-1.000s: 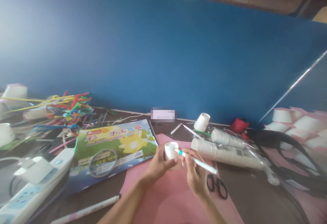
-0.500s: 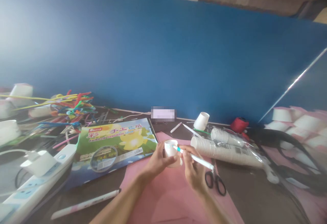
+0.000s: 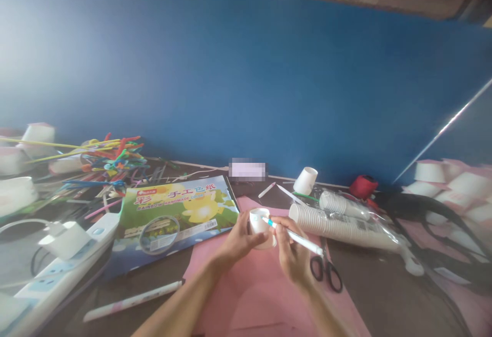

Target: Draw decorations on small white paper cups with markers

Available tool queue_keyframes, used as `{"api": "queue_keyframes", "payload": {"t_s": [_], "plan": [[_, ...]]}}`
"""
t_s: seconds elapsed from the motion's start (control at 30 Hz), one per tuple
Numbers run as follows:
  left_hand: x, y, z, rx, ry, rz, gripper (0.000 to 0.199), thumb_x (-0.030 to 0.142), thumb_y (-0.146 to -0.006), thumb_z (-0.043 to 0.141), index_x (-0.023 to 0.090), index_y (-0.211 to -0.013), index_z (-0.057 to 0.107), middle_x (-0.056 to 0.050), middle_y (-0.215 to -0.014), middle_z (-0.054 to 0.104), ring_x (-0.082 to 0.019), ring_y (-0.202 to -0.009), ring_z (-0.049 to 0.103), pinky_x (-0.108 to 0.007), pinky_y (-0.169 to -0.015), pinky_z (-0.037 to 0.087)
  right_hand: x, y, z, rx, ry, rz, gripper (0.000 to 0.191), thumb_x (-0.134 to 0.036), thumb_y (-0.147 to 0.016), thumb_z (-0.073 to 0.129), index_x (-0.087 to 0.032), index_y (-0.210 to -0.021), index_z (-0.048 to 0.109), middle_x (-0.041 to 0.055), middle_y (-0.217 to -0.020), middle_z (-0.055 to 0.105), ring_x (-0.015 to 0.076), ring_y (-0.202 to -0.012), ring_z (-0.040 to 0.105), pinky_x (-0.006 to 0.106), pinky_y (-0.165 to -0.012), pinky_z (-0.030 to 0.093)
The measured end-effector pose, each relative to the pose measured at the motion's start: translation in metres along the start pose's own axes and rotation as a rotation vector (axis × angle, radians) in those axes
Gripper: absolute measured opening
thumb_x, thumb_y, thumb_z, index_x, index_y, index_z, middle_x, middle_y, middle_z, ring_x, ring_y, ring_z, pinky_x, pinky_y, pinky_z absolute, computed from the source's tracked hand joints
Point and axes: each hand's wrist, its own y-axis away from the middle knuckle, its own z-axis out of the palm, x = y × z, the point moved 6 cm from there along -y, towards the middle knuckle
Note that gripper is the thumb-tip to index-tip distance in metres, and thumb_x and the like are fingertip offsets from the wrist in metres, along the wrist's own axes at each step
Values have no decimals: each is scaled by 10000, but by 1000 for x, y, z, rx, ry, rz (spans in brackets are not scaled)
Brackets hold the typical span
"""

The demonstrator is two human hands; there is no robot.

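A small white paper cup (image 3: 258, 220) is gripped by my left hand (image 3: 243, 237), thumb across its near side. My right hand (image 3: 291, 247) pinches a white marker (image 3: 303, 242) with a blue-green collar, its tip at the cup's right side. Faint bluish marks show on the cup's wall. Pink paper (image 3: 246, 286) lies beneath both hands. Close to the right wrist is a pair of black-handled scissors (image 3: 326, 274), its blades mostly hidden.
A colour paper pack (image 3: 180, 209) with a tape roll (image 3: 159, 235) on it lies left. Around are a power strip (image 3: 57, 280), another marker (image 3: 132, 301), pipe cleaners (image 3: 111, 158), a bagged stack of paper cups (image 3: 338, 227), an upturned cup (image 3: 305, 181) and red thread (image 3: 363, 187).
The whole view has shifted slightly, with everything a little to the right. My hands keep their hold on cup and marker, and the marker tip stays at the cup.
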Motion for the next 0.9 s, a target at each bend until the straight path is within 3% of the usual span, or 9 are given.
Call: {"api": "queue_keyframes", "payload": {"t_s": [0.67, 0.9], "plan": [[-3, -1, 1, -11, 44, 3, 617, 383, -663, 759, 178, -1207, 552, -99, -1081, 588, -264, -1040, 530, -350, -861, 424, -1, -2, -2, 19, -17, 3, 172, -249, -925, 458, -206, -936, 624, 26, -791, 668, 149, -684, 630, 259, -604, 492], [-3, 0, 1, -11, 100, -34, 634, 374, -642, 766, 176, -1205, 552, -105, -1082, 588, -267, -1039, 527, -343, -840, 425, 10, 0, -6, 73, -87, 127, 218, -333, -928, 466, -201, -883, 633, 19, -736, 653, 143, -656, 606, 252, -585, 482]]}}
